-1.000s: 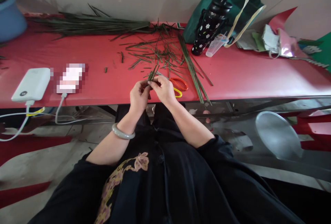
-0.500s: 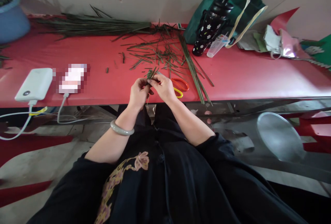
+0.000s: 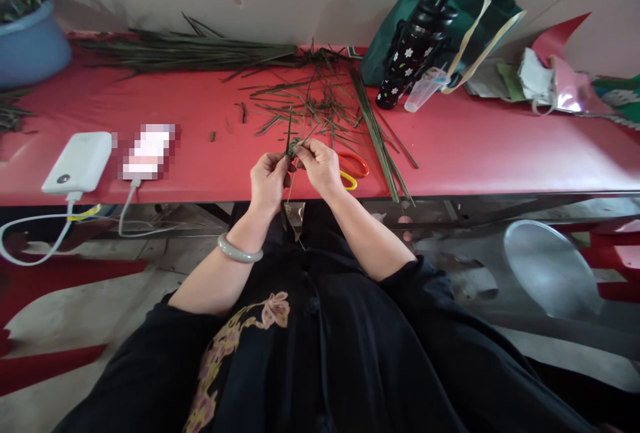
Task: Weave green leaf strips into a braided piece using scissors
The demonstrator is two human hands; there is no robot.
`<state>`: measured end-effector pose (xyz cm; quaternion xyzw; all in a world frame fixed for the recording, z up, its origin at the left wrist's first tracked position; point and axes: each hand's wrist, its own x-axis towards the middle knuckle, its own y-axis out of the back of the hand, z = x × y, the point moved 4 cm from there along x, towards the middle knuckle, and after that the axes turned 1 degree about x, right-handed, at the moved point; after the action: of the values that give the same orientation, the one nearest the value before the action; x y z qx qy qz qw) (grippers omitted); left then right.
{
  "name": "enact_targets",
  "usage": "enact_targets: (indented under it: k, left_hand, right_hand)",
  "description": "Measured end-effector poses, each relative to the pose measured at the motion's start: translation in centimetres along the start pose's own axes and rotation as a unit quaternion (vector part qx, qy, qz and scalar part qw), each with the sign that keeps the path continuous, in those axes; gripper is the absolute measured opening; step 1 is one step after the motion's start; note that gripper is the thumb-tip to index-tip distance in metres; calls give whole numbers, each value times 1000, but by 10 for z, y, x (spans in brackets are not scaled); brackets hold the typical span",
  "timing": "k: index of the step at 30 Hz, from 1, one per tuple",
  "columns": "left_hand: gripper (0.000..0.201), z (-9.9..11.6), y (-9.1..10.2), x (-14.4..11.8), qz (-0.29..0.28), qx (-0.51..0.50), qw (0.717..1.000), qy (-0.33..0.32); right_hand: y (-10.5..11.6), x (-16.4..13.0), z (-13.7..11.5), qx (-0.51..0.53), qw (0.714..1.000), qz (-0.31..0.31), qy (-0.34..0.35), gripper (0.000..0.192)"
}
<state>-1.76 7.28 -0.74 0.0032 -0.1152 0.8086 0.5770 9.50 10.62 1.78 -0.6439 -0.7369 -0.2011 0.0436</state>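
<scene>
Thin green leaf strips [image 3: 291, 146], a small knotted bundle, pinched between fingertips of left hand [image 3: 267, 179] and right hand [image 3: 320, 167], both closed on it, above the red table's [image 3: 475, 146] near edge. Orange-and-yellow-handled scissors [image 3: 353, 169] just right of the grip; loose green cuttings [image 3: 315, 106] beyond it; white power bank [image 3: 79, 163] far left.

Both hands [image 3: 295, 173] pinching leaf strips [image 3: 291, 143] (red table [image 3: 475, 146])
</scene>
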Motion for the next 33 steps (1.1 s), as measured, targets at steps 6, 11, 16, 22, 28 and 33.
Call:
enact_targets:
  k: [6,11,16,22,28,33]
  left_hand:
    - [21,-7,2,-1,18,-40,999,16]
    - [21,-5,0,-4,12,-41,999,21]
    - [18,-2,-1,-6,11,-17,1000,-5]
    - [15,-7,1,-6,13,1,1000,-16]
    - [17,-8,3,-9,6,-3,1000,-2]
    - [18,-8,2,-10,-17,-32,999,14]
  right_hand:
    - [-8,-11,2,76,996,-12,-39,31]
    - [-10,-13,9,144,988,3,-50,28]
    - [-9,-8,9,206,977,23,-45,23]
    - [-9,-4,13,215,975,16,-60,23]
    - [-10,-4,16,198,978,-16,-60,25]
    - [-7,-5,15,161,985,-12,-63,27]
